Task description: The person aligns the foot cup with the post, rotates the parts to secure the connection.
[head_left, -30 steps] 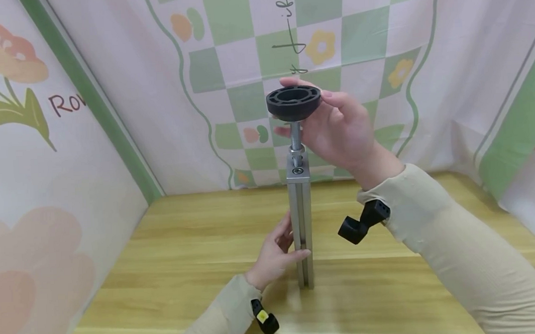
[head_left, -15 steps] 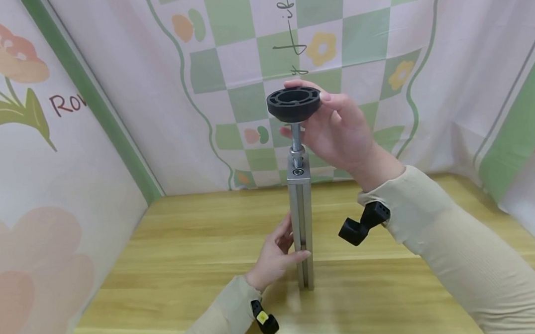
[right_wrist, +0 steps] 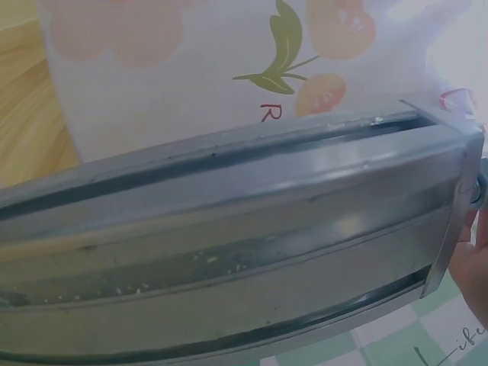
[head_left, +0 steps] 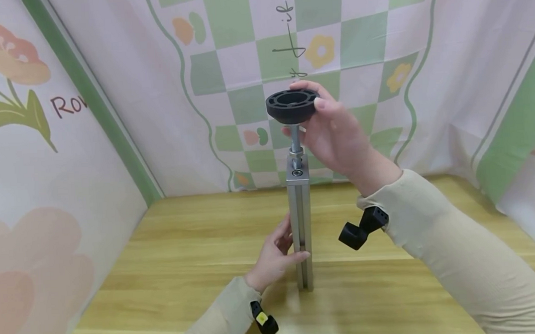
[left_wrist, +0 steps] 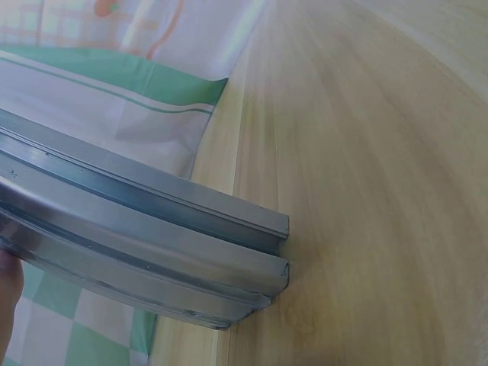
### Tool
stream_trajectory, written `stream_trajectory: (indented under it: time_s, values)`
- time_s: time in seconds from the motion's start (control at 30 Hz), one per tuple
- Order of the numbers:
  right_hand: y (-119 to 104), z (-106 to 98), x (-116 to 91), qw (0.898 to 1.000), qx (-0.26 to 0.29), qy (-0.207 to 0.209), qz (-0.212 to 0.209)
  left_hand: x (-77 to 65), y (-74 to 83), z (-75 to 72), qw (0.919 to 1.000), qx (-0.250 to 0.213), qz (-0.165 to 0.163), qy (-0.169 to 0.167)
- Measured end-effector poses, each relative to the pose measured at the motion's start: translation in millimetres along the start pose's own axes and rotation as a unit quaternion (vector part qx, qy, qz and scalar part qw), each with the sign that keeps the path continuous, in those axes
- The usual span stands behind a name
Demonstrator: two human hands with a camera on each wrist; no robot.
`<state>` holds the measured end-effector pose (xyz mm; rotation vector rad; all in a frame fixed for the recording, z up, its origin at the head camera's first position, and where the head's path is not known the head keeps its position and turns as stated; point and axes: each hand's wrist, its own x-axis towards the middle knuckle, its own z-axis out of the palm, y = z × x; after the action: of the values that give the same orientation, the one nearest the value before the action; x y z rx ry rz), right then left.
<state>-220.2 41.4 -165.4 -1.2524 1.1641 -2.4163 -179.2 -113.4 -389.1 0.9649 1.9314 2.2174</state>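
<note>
In the head view, an aluminium profile (head_left: 300, 215) stands upright on the wooden table. My left hand (head_left: 275, 259) grips its lower half, thumb across the near face. An end plate (head_left: 298, 178) with a socket-head screw caps the top. From that plate rises a threaded stud (head_left: 295, 135) with a hex nut (head_left: 296, 153), carrying a black round levelling foot (head_left: 291, 115), ribbed side up. My right hand (head_left: 338, 134) pinches the foot's right rim between thumb and fingers. The profile's lower end (left_wrist: 252, 259) meets the tabletop in the left wrist view.
The wooden table (head_left: 172, 251) runs back to a checkered curtain (head_left: 242, 103). A printed cloth wall (head_left: 114, 144) borders it on the left. Black camera mounts (head_left: 362, 227) sit on both sleeve cuffs.
My right thumb has shifted along the foot's rim toward me, and the hand has turned and lowered slightly. The left hand and profile have stayed put.
</note>
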Motion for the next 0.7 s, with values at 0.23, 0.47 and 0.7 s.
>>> stream_trajectory:
  time_s: [0.23, 0.47, 0.7]
  values:
    - [1.8, 1.5, -1.9, 0.999, -0.011, 0.013, -0.031, -0.5, 0.5, 0.6, 1.0000, -0.003, 0.006, 0.004]
    - [0.9, 2.2, -3.4, 0.999, -0.026, 0.021, -0.040, -0.7, -0.7, -0.4, 1.0000, 0.000, 0.006, -0.003]
    - [-4.4, 8.4, -5.6, 0.991, -0.108, 0.060, -0.057, -1.1, -1.7, -0.7, 1.0000, 0.004, 0.004, -0.003]
